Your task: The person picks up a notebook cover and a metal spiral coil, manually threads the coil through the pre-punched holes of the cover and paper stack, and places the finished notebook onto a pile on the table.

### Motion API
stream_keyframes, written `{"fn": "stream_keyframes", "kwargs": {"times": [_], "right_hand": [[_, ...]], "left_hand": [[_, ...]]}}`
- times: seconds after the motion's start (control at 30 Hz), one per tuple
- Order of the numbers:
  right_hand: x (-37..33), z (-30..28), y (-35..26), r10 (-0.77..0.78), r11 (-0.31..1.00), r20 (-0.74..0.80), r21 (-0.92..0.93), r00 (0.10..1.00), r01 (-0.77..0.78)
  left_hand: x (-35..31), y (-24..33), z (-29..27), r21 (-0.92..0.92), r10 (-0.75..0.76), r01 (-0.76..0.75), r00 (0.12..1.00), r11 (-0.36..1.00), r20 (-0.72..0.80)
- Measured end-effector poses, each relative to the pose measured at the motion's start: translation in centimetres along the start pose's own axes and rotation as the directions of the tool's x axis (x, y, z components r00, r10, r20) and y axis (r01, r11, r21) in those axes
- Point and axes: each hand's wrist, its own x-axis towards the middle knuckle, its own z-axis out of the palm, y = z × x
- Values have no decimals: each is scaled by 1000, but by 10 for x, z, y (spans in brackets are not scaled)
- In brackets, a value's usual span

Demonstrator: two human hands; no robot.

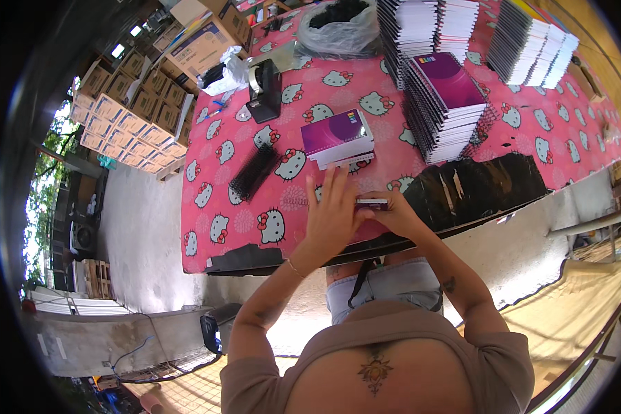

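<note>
At the table's near edge, my right hand (395,215) grips a small purple-covered notebook (372,204), seen edge-on. My left hand (333,212) lies beside it with fingers stretched forward, the thumb close to the notebook's left end. A thin wire coil (296,201) sticks out to the left of my left hand; whether it runs into the notebook is hidden under the fingers. Just beyond my fingertips sits a short stack of purple-covered notepads (338,134) with white pages. Left of that lies a heap of loose black spiral coils (255,172).
A tall pile of spiral-bound purple notebooks (448,103) stands right, with more bound stacks (531,52) behind. A black tape dispenser (263,93) and a clear bag of black coils (338,27) sit farther back. Torn black sheeting (476,190) covers the near right edge. Cartons (134,114) are piled left.
</note>
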Motion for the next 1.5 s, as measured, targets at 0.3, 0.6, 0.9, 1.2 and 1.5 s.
{"fn": "stream_keyframes", "kwargs": {"times": [0.3, 0.6, 0.9, 1.2, 1.5], "right_hand": [[4, -1, 6, -7, 1000, 5, -7, 1000, 7], [3, -5, 2, -109, 985, 12, -132, 994, 109], [5, -7, 10, -25, 990, 79, -138, 997, 36], [1, -17, -19, -46, 954, 37, -295, 998, 55], [-5, -59, -43, -84, 962, 115, -250, 990, 110]], "left_hand": [[-5, 26, 12, 53, -104, 113, 983, 992, -151], [6, 27, 11, 70, -99, 110, 985, 991, -144], [-16, 38, 26, 12, -6, 7, 993, 1000, -120], [11, 22, -7, -203, -69, 3, 945, 979, -318], [16, 20, -4, -266, -64, -25, 945, 964, -322]]}}
